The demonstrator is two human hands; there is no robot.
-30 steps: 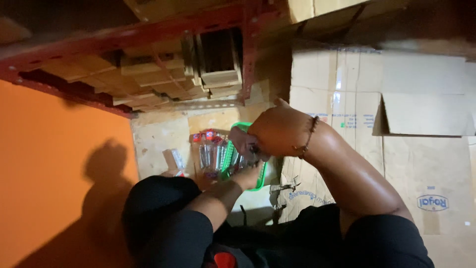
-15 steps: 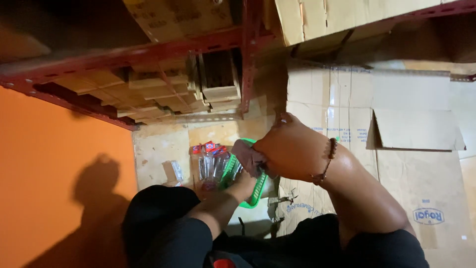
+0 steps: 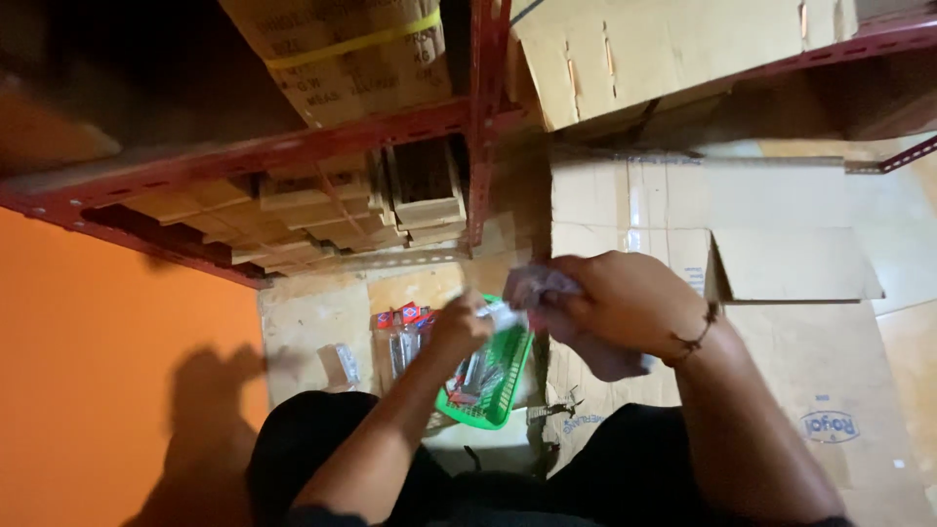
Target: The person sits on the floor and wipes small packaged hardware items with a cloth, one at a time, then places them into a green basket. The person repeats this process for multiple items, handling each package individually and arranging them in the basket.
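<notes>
Both hands (image 3: 547, 312) gripping clear packet (image 3: 532, 288), above green basket (image 3: 488, 376); red shelving (image 3: 478, 117), cardboard boxes (image 3: 683, 224) behind

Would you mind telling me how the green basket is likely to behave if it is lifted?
The green basket looks like thin, open plastic mesh, so probably light and a bit flexible. It already sits tilted with packets inside, so it may tip or spill if lifted by one edge.
</notes>
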